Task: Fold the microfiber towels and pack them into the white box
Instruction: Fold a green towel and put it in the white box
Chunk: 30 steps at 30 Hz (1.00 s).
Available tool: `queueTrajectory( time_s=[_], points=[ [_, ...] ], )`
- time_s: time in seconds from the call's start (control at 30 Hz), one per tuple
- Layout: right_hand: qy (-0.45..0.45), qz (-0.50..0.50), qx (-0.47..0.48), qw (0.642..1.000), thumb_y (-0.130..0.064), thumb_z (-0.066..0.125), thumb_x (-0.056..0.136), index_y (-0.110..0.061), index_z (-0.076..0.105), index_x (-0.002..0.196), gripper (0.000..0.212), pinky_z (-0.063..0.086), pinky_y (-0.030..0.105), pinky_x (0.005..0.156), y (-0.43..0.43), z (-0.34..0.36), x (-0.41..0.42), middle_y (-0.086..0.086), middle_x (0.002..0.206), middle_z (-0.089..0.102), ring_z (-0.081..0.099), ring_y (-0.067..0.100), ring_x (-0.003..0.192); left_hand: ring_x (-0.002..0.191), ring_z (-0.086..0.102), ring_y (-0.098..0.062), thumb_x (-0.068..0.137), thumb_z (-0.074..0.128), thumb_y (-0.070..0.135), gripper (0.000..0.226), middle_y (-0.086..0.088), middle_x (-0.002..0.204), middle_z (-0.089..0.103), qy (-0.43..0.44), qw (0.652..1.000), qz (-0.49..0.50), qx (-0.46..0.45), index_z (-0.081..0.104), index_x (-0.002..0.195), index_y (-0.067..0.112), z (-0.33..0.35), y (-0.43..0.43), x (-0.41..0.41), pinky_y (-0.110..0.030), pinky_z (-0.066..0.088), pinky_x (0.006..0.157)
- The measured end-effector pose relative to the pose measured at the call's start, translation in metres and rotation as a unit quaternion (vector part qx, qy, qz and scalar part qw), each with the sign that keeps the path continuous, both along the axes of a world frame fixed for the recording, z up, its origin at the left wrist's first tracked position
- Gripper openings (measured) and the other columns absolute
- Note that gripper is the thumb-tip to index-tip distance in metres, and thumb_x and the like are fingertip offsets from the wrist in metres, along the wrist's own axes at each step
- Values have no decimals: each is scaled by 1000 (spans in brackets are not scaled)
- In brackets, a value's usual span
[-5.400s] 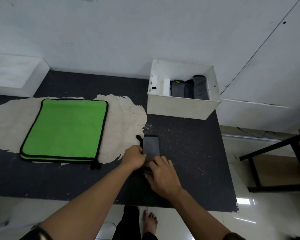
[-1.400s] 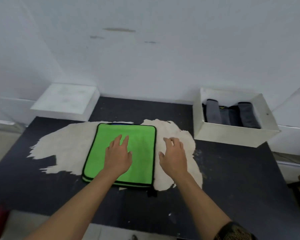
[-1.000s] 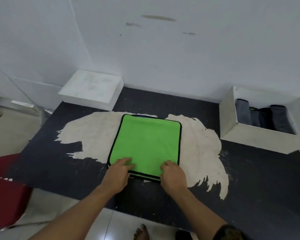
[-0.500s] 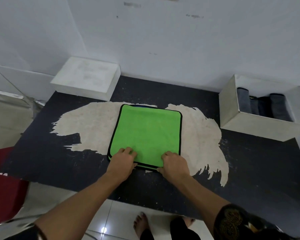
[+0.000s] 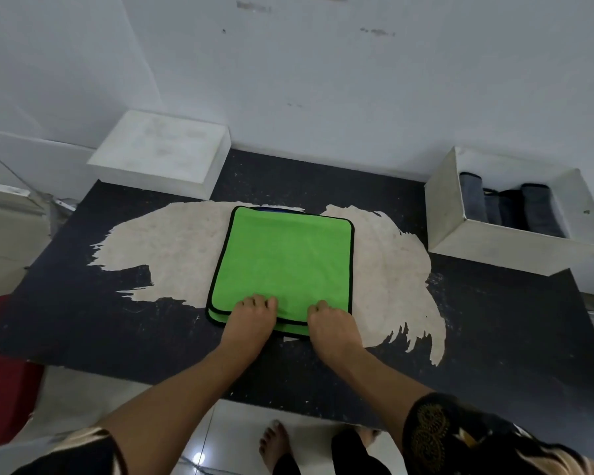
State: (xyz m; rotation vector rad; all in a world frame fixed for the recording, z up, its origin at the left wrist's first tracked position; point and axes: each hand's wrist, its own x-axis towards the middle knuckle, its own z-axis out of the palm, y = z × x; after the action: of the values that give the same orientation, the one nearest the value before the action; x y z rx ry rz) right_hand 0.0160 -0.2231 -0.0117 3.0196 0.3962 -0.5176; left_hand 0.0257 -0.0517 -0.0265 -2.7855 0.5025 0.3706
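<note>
Centre frame: our left hand [image 5: 252,315] and right hand [image 5: 330,323], fingers curled, pinch the near hem of the black-edged green microfiber towel [image 5: 285,258] lying on the dark desk [image 5: 494,320]. We judge the fold is only starting. Next that hem must travel to the far edge, with the open white box [image 5: 494,241] waiting at right.
</note>
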Motion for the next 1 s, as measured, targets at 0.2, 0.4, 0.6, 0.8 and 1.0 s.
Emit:
queueTrajectory(
  time_s=[0.2,0.4,0.6,0.8,1.0],
  points=[
    [-21,-12,48,999,5,53,82,-11,55,108,31,39,31,56,-15,-1,-5,7,102,61,64,25,76,104,51,-26,76,60,3,42,-6,115,57,-27,989,130,-64,54,116,16,6,56,10,-36,41,89],
    [-73,-165,118,976,-1,52,80,-14,63,105,30,45,28,67,-16,7,5,2,101,64,59,20,89,96,49,-26,83,58,8,38,-4,103,54,-78,978,163,-105,67,116,24,29,90,22,-35,41,78],
    [-83,-266,105,955,-7,51,82,-17,70,106,32,45,31,77,-32,21,24,6,105,54,47,24,100,79,60,-31,97,47,23,17,-8,86,65,-79,923,275,-258,62,102,18,52,90,38,-35,46,62],
    [68,-345,268,897,-5,51,81,-6,73,93,25,49,29,63,-50,42,47,16,96,70,62,27,80,89,67,-35,95,54,12,14,-15,87,71,37,750,422,-508,67,98,7,49,89,53,-48,55,84],
    [196,-496,457,712,-15,65,88,-3,68,109,24,56,29,56,-62,58,52,15,106,67,66,21,69,81,70,-27,88,66,10,20,-18,89,71,39,442,563,-697,67,96,-8,53,77,53,-34,56,77]
  ],
)
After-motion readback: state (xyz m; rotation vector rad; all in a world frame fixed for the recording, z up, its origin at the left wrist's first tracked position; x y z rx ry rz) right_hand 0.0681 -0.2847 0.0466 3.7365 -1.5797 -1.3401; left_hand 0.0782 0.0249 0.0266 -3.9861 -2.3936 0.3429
